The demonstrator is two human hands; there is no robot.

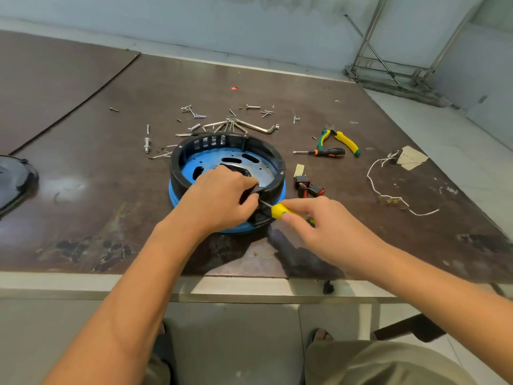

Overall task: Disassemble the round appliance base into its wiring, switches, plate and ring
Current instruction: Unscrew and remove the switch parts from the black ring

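The round appliance base (177,173) lies in the middle of the table: a black ribbed ring around a blue perforated plate (258,169), with a blue rim below. My left hand (219,201) grips the near wall of the black ring. My right hand (319,226) pinches a yellow-handled screwdriver (280,211), whose thin shaft points into the ring's near edge beside my left thumb. Two black and red switches (308,186) lie just right of the base. A white wire (373,187) with terminals lies further right.
Many loose screws and bolts (194,126) and a set of hex keys (258,128) lie behind the base. Yellow-green pliers (347,141) and an orange-black screwdriver (330,152) sit at the right. A dark cover (14,182) lies at the left edge. The table's front edge (83,284) is near.
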